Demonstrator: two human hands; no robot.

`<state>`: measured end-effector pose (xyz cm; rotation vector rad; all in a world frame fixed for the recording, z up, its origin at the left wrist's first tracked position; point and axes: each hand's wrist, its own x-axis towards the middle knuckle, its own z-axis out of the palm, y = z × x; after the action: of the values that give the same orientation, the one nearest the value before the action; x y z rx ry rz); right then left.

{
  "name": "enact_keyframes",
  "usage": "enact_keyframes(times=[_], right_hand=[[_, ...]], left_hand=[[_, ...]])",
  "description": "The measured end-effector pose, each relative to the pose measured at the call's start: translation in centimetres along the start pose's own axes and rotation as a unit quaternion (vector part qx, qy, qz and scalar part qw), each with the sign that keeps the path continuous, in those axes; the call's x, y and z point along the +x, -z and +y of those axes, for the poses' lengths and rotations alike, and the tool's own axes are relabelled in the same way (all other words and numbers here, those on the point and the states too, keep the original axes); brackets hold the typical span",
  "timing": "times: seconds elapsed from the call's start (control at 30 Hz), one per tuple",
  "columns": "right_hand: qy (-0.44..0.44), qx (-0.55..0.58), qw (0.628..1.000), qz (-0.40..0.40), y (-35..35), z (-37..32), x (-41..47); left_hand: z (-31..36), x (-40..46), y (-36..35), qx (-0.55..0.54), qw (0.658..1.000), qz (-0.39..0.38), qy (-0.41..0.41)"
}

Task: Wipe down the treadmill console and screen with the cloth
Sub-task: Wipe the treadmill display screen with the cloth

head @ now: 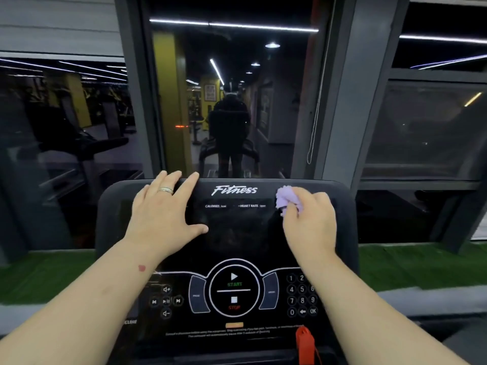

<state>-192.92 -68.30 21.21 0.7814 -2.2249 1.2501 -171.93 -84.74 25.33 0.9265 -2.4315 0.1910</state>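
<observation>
The black treadmill console (234, 320) fills the lower middle of the view, with a dark screen (237, 233) under the white "Fitness" lettering. My left hand (163, 212) lies flat on the screen's upper left, fingers spread and reaching over the top edge. My right hand (308, 219) grips a bunched lilac cloth (286, 197) and holds it against the screen's upper right corner. Most of the cloth is hidden inside my fist.
Below the screen are the round START/STOP control (234, 288), a number keypad (301, 295) and media buttons (166, 301). A red safety key (305, 341) stands at the console's lower right. A dark window (232, 101) rises directly behind the console, with green turf (411, 267) at its foot.
</observation>
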Motion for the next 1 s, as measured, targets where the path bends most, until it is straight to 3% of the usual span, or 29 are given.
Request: enact_keyframes(times=[0.07, 0.17, 0.23, 0.3, 0.37, 0.43, 0.57, 0.63, 0.7, 0.8, 0.83, 0.93, 1.0], right_hand=[[0.001, 0.006, 1.0, -0.009, -1.7, -4.7, -1.2], [0.173, 0.011, 0.982, -0.07, -4.3, -10.6, -3.8], [0.227, -0.04, 0.969, -0.087, -4.7, -10.0, -3.0], [0.181, -0.08, 0.977, -0.083, -3.8, -7.6, -1.9], [0.075, -0.033, 0.996, -0.042, -3.6, -6.6, -1.7], [0.05, 0.004, 0.999, -0.006, -4.8, -9.2, -2.8], [0.241, -0.041, 0.961, -0.129, -8.6, -15.3, -6.7], [0.287, -0.061, 0.948, -0.128, -8.0, -14.4, -5.8], [0.256, -0.105, 0.956, -0.1, -6.4, -12.1, -3.8], [0.121, -0.036, 0.992, 0.003, -5.7, -11.2, -3.7], [0.13, -0.019, 0.991, 0.012, -6.5, -12.4, -5.1], [0.278, -0.053, 0.952, -0.115, -9.8, -15.5, -9.8], [0.329, -0.085, 0.933, -0.123, -9.3, -14.3, -8.8]], left_hand=[[-1.2, -0.1, -0.1, 0.005, 1.0, 0.004, -0.002], [-2.1, -0.1, -0.2, 0.013, 1.0, 0.003, -0.006], [-3.4, 0.0, -0.1, 0.011, 1.0, -0.004, 0.0], [-5.3, -0.2, 0.0, 0.003, 1.0, -0.003, 0.014], [-6.9, -0.5, 0.1, -0.003, 1.0, 0.002, 0.022], [-7.6, -0.5, -0.1, -0.008, 1.0, 0.002, 0.008], [-8.9, -0.5, -0.2, -0.004, 1.0, 0.008, -0.017], [-9.5, -0.7, -0.1, -0.005, 0.999, 0.003, -0.033], [-9.7, -0.7, -0.1, -0.004, 0.999, 0.0, -0.045], [-9.4, -0.7, -0.4, -0.008, 0.999, 0.008, -0.043], [-9.4, -0.6, -0.4, -0.009, 0.999, 0.008, -0.042], [-9.8, -0.6, -0.7, -0.013, 0.999, 0.019, -0.047], [-10.1, -0.6, -0.8, -0.011, 0.998, 0.017, -0.054]])
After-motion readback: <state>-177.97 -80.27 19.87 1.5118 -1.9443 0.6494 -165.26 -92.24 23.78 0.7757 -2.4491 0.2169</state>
